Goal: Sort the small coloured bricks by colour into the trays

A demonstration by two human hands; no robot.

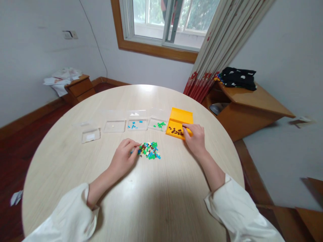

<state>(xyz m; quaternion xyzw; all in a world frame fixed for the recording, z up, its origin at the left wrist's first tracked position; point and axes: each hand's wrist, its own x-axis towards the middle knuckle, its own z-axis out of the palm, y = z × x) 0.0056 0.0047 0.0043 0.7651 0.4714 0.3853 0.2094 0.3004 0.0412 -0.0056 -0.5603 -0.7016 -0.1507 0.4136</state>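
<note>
A small heap of tiny coloured bricks (pixel 149 150), green, blue, brown and white, lies mid-table. My left hand (pixel 124 156) rests at the heap's left edge, fingers curled in a pinch on a small blue piece. My right hand (pixel 194 135) reaches over the yellow box (pixel 179 118), fingers pinched together above the brown pieces (pixel 176 131) in it; what they hold is too small to see. To the left stand clear trays: one with green pieces (pixel 157 124), one with blue pieces (pixel 137 124), one with a white piece (pixel 114 126).
Another clear tray (pixel 91 135) sits at the far left on the round wooden table (pixel 156 201). A wooden desk (pixel 252 101) with dark clothing stands at the right. A low cabinet (pixel 78 88) with papers is by the left wall, a curtain (pixel 217 53) beside the window.
</note>
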